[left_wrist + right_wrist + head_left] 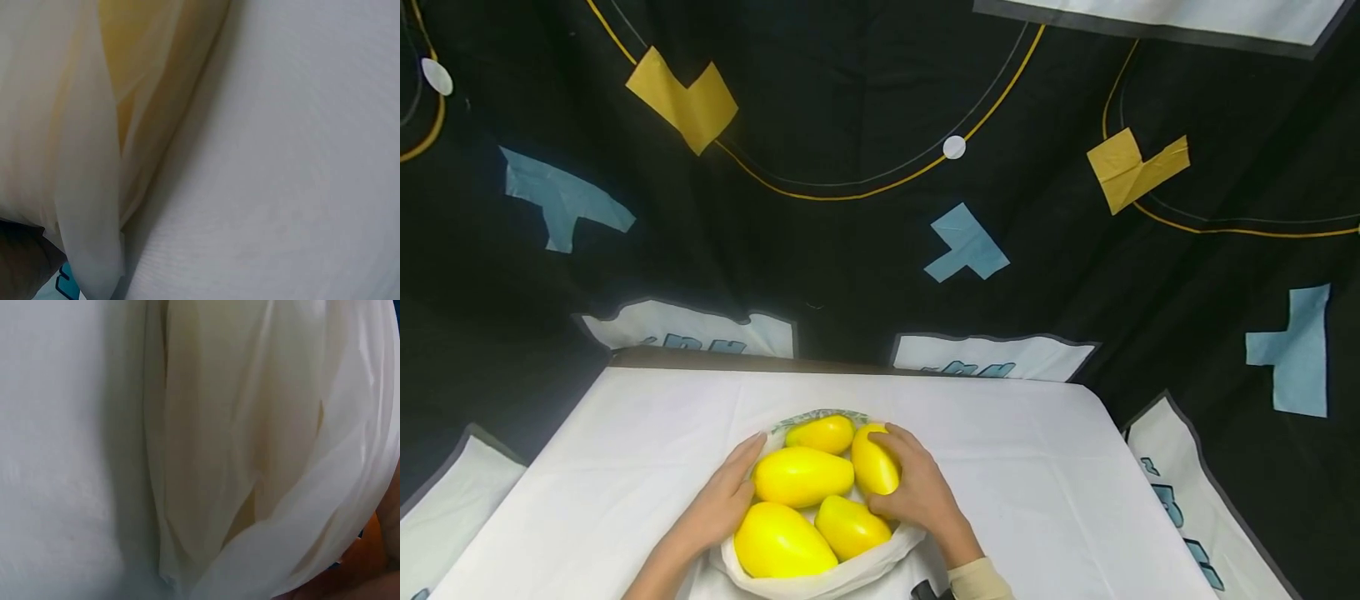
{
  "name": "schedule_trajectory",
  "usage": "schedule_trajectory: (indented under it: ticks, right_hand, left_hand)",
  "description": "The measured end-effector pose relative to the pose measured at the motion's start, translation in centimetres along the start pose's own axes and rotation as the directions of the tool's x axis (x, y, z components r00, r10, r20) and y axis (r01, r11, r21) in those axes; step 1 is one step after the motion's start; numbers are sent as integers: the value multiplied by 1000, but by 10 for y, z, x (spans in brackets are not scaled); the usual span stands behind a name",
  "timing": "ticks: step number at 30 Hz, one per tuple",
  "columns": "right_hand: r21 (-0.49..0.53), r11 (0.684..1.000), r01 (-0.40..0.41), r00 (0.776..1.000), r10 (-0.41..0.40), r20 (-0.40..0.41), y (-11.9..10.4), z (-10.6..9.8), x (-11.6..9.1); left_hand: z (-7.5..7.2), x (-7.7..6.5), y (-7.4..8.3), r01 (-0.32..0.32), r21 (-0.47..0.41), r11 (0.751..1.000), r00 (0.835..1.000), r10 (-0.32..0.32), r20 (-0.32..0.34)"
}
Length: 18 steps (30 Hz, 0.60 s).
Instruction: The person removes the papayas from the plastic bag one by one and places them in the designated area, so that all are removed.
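Observation:
A white plastic bag, its mouth spread wide, lies on the table and holds several smooth yellow mangoes. My right hand grips the rightmost mango, thumb at its lower end and fingers over its upper end. On the opposite side, my left hand rests along the bag's left edge with fingers extended, beside the middle and front mangoes. In the left wrist view, yellow shows through the bag's thin wall. The right wrist view shows mostly the folded bag side; the fingers are hidden there.
A white cloth covers the table, its far edge meeting a black curtain with tape pieces and curved lines. White printed sheets hang at the sides and back. A small black object sits by the right sleeve.

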State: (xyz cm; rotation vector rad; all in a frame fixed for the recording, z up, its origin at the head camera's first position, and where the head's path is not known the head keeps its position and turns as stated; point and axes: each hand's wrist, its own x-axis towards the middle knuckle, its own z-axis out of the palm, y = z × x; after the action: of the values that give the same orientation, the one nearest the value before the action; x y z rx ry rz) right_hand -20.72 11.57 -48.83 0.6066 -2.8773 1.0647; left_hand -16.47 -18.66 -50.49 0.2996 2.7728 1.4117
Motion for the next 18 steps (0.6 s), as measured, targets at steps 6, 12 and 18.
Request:
schedule_trajectory:
  ticks: [6, 12, 18]
  right_hand:
    - [14, 1000, 0, 1000, 1, -32, 0, 2, -2]
    - [18, 1000, 23, 997, -21, -73, 1, 2, -3]
    - [20, 999, 36, 993, -34, -112, -1, 0, -4]
  left_hand:
    - [1, 0, 0, 3, -2, 1000, 1000, -3, 3]
    - [1, 0, 0, 6, -6, 1000, 1000, -6, 7]
    - [1, -1, 0, 3, 0, 1000, 1000, -3, 0]
